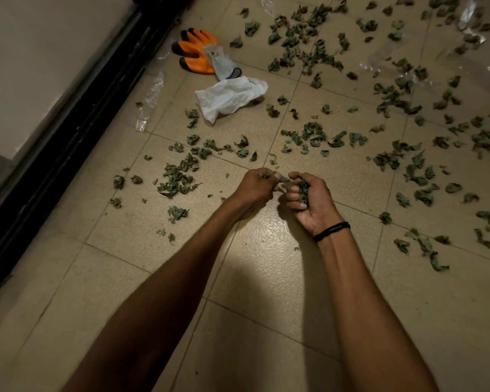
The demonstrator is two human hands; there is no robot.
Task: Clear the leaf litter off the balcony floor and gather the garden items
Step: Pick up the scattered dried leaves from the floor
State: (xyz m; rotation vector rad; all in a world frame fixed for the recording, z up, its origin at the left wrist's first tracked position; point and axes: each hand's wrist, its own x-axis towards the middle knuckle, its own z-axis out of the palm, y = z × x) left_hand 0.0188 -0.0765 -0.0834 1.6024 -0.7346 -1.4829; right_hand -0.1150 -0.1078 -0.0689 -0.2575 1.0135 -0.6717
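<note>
Dry green leaves (317, 137) lie scattered over the beige floor tiles (266, 278), thickest at the upper right. My right hand (313, 200), palm up with a black band at the wrist, grips a wad of leaves (303, 190) in curled fingers. Just left of it, my left hand (253, 189) pinches a leaf or two at its fingertips, which touch the right hand's fingers. An orange and grey garden glove (201, 50) lies on the floor at the upper middle.
A crumpled white bag or cloth (229, 97) lies just below the glove. Clear plastic scraps (150, 100) sit by the black door frame (68, 128) on the left, and more clear plastic (470, 15) lies at the upper right.
</note>
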